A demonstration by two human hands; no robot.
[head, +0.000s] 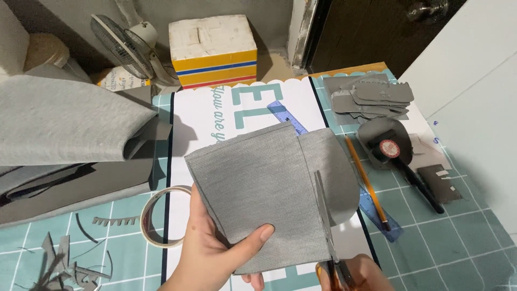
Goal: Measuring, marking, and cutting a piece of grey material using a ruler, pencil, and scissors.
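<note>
My left hand [215, 253] grips a grey sheet of fabric-like material [264, 183], thumb on top near its lower edge. My right hand [355, 275], at the bottom edge of the view, holds scissors [326, 221] with orange handles. The blades run up into the sheet along a drawn line, with a rounded flap of the same grey material to their right. Most of the right hand is out of frame.
A roll of tape [156, 215] and grey offcuts [70, 264] lie on the teal cutting mat [458, 242]. A blue ruler [377, 210], a pencil [366, 183], a black marker [420, 186], cut grey pieces [371, 99], folded grey fabric [64, 124], a fan [126, 46] and a foam box [212, 48] surround the work.
</note>
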